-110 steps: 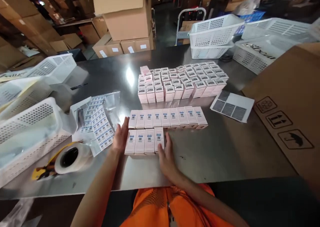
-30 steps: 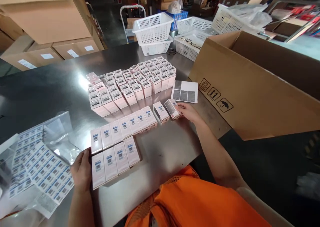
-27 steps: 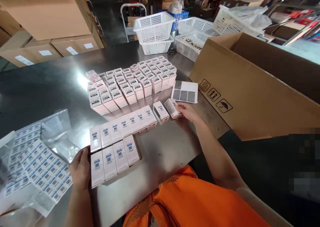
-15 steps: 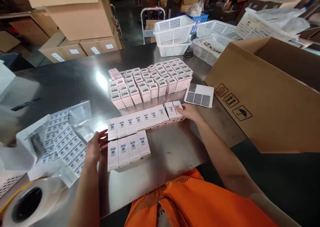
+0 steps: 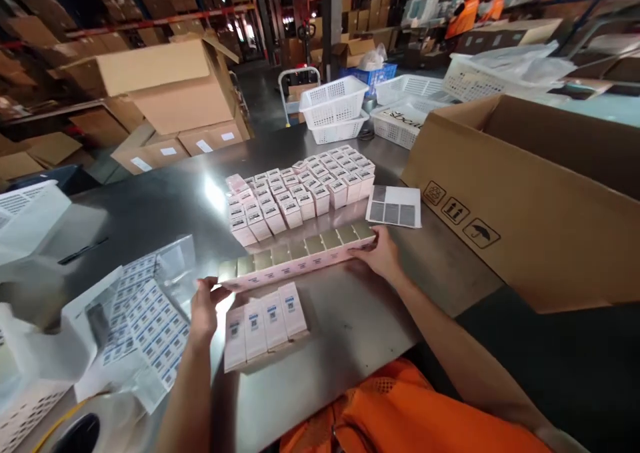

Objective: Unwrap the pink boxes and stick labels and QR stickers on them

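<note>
1. Metal table point(image 5: 345, 353); open carton point(image 5: 530, 240) at 3 o'clock.
2. Row of small boxes point(image 5: 300, 258) mid-table, held at both ends; long axis about 8:30 to 2:30, drab faces up, coded faces toward 6.
3. Left hand point(image 5: 204, 310) clasps left end, partly curled; right hand point(image 5: 384, 254) grips right end, thumb on front.
4. From row: four boxes point(image 5: 266, 325) at 7, coded faces up; standing boxes point(image 5: 303, 196) at 12; sticker sheets point(image 5: 156, 326) at 8.

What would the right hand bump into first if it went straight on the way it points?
The row of boxes that the right hand is holding at one end; beyond it, probably the standing boxes, though depth is unclear.
</note>
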The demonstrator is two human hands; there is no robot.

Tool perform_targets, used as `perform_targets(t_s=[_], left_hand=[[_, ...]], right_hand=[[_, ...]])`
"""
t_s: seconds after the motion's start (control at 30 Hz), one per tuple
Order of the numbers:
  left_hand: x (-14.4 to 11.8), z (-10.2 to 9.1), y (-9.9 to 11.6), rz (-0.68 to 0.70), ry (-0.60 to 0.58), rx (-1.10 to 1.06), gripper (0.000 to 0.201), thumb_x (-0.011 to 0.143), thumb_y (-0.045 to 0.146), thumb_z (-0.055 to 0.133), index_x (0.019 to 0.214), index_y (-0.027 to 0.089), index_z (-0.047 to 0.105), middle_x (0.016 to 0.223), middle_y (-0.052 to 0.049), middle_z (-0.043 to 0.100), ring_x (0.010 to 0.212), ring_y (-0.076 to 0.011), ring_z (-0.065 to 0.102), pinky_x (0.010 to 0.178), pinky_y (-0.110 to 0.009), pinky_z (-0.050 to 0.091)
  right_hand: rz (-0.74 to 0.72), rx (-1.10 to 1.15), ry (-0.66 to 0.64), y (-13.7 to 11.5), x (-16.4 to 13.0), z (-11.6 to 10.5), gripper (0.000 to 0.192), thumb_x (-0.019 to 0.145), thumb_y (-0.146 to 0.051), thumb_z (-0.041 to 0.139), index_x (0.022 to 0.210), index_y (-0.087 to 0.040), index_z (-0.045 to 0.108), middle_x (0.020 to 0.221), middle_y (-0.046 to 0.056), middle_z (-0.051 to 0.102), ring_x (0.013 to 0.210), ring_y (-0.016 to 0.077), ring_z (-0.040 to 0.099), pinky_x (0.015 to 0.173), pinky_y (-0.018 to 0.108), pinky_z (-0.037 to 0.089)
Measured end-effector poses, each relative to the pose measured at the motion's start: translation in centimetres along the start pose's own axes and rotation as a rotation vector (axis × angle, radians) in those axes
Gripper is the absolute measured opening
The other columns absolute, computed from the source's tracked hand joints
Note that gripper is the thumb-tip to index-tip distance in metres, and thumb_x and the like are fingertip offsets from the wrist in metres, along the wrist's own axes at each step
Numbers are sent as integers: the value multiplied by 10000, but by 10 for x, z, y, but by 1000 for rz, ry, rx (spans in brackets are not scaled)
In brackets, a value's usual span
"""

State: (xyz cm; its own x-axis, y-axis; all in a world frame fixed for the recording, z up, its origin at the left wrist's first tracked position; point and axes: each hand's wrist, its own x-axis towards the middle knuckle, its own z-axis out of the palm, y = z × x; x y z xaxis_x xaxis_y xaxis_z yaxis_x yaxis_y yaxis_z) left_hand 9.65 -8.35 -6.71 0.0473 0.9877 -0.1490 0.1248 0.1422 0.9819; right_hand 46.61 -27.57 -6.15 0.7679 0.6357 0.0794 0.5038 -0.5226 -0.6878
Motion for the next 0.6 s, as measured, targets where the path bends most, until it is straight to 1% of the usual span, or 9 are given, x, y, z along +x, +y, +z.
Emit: perform_targets(t_s=[0.1, 0.2, 0.27, 0.33, 0.37, 0.4, 0.47, 0.53, 0.6], left_hand=[[-2, -8, -12, -98, -44, -99, 633, 818, 812, 399, 744, 205, 564, 742, -58, 707, 766, -246, 711, 786, -409, 574], [-1, -10, -17, -148, -78, -187, 695, 748, 879, 407, 715, 210, 595, 724, -79, 729, 790, -273, 719, 797, -443, 581], [1, -10, -20, -144, -79, -243, 695, 709, 893, 445, 701, 219, 613, 707, -78, 731, 803, -280, 722, 815, -446, 583], [2, -9, -22, -125, -66, -282, 675, 681, 890, 488, 686, 228, 619, 692, -72, 728, 798, -276, 719, 829, -442, 582], [2, -9, -23, -115, -57, -293, 663, 673, 885, 508, 680, 231, 620, 690, -70, 726, 795, -275, 716, 836, -444, 581], [2, -9, -24, -106, -48, -297, 654, 666, 880, 525, 676, 233, 619, 691, -69, 725, 795, -276, 713, 844, -449, 578], [1, -12, -26, -89, -35, -287, 651, 661, 876, 538, 679, 230, 617, 702, -71, 721, 805, -282, 707, 855, -463, 573], [-2, -15, -25, -76, -33, -260, 667, 692, 880, 495, 684, 222, 606, 709, -76, 712, 807, -281, 700, 858, -476, 569], [-5, -11, -21, -63, -50, -213, 668, 780, 848, 425, 701, 207, 597, 712, -76, 694, 781, -262, 686, 833, -480, 568]], right_hand=[[-30, 44, 15, 17, -13, 12, 795, 627, -511, 824, 1274, -207, 473, 1100, 107, 678, 976, 292, 682, 844, 435, 562], [-137, 66, -9, 23, -16, 7, 940, 581, -507, 859, 1346, -199, 407, 1221, 136, 627, 1086, 297, 652, 913, 435, 554], [-226, 53, 4, 19, -15, -6, 1100, 544, -516, 884, 1426, -168, 327, 1379, 201, 515, 1270, 350, 536, 1047, 493, 473], [-331, 24, 17, 8, -12, -22, 1163, 564, -544, 875, 1479, -145, 277, 1503, 237, 368, 1417, 391, 350, 1169, 546, 314], [-391, 9, 6, 0, -10, -29, 1143, 586, -562, 862, 1488, -154, 290, 1530, 224, 337, 1448, 393, 288, 1203, 550, 241], [-454, -1, -22, -8, -6, -35, 1102, 601, -578, 853, 1485, -177, 331, 1537, 197, 348, 1458, 387, 268, 1222, 540, 190], [-605, -43, -116, -27, 3, -41, 1004, 625, -616, 833, 1456, -222, 430, 1517, 153, 414, 1445, 385, 294, 1230, 536, 140], [-774, -142, -220, -45, 15, -39, 929, 674, -652, 789, 1443, -233, 480, 1497, 157, 453, 1421, 413, 326, 1202, 589, 140], [-923, -284, -326, -59, 23, -33, 873, 752, -664, 721, 1459, -213, 475, 1474, 193, 475, 1374, 442, 385, 1137, 633, 228]])
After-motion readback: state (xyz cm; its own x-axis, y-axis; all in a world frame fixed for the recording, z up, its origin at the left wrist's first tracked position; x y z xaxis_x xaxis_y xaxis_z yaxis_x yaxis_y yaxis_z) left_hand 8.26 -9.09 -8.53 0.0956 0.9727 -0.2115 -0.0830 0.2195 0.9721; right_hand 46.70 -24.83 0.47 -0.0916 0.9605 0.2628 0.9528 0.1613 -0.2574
